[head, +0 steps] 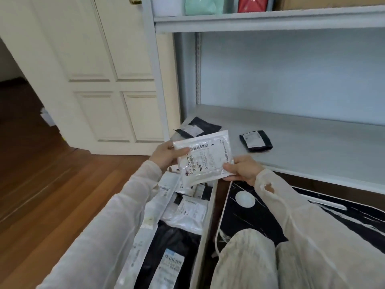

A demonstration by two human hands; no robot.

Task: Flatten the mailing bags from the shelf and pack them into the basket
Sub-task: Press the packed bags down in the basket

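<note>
A white mailing bag (205, 158) with a barcode label is held flat in the air between both hands. My left hand (165, 155) grips its left edge and my right hand (242, 168) pinches its lower right corner. Below them stands the basket (208, 217), holding several white and black mailing bags (183, 213). Two black mailing bags lie on the lower shelf board (312, 140): one (198, 127) near its left end, the other (255, 140) further right.
A white panelled door (100, 80) stands to the left above a wooden floor (41, 174). The upper shelf (270, 19) holds a green, a red and a brown item. My knees (245, 261) and a black patterned mat (312, 213) fill the lower right.
</note>
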